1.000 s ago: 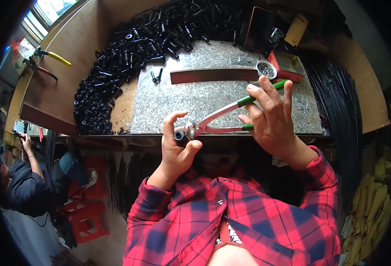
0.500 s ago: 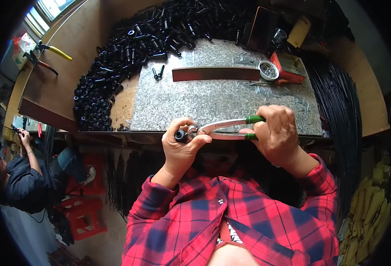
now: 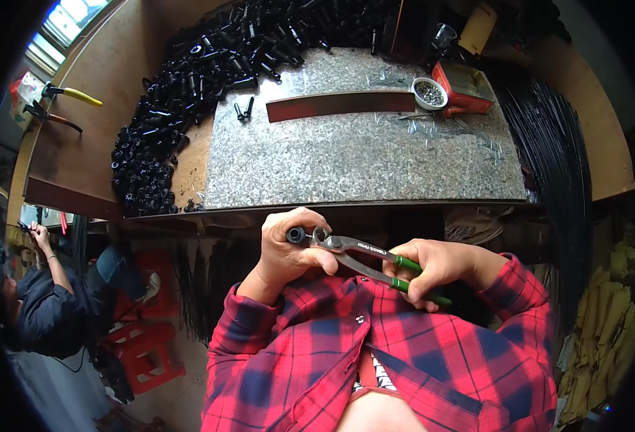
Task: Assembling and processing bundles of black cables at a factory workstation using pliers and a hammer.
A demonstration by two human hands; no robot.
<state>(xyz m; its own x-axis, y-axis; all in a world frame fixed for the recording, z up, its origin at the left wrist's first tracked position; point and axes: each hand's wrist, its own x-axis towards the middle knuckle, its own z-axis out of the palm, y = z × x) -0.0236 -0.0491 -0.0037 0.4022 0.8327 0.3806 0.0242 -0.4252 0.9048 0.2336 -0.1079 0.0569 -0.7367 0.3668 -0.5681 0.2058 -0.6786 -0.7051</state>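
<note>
In front of my chest, my left hand (image 3: 286, 248) is closed around a small black cylindrical part (image 3: 296, 235), its round end facing up. My right hand (image 3: 433, 268) grips the green handles of end-cutting pincers (image 3: 357, 248). The pincers' jaws meet the part beside my left fingers; whether they bite on it or on something thin there I cannot tell. My left thumb lies along the pincers near the pivot. Both hands are just off the near edge of the grey speckled worktop (image 3: 332, 162).
A large heap of black cylindrical parts (image 3: 209, 79) covers the back left. A dark strip (image 3: 339, 107), a white cup of small metal bits (image 3: 429, 93) and a red box (image 3: 463, 88) sit on the worktop. Long black rods (image 3: 548, 144) lie right. A co-worker (image 3: 58, 288) sits at left.
The pincers have swung so their handles now point down to the right. My right hand has dropped toward my chest and turned over. My view has shifted slightly.
</note>
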